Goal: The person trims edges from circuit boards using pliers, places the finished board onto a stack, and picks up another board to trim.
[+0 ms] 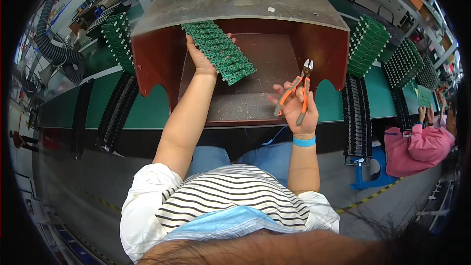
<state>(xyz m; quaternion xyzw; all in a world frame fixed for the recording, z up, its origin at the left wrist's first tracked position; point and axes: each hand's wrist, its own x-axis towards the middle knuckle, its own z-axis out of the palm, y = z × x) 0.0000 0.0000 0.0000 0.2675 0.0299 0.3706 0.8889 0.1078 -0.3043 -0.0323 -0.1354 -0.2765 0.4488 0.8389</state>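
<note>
At the open front of the red box (157, 56), the left hand (201, 61) pinches a tilted green board (219, 51) by its two sides. Near the box's right wall, the right hand (292, 111) holds orange cutters (305, 93) loosely, their handles apart.

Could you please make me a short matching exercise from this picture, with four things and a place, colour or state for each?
Things:
1. Circuit board
2. Cutters
3. Wristband
4. Shirt

Descriptions:
A. Bright blue
B. In the right hand, handles spread apart
C. Black and white stripes
D. Green, held in the left hand

Right pairs: 1-D, 2-B, 3-A, 4-C.
</note>
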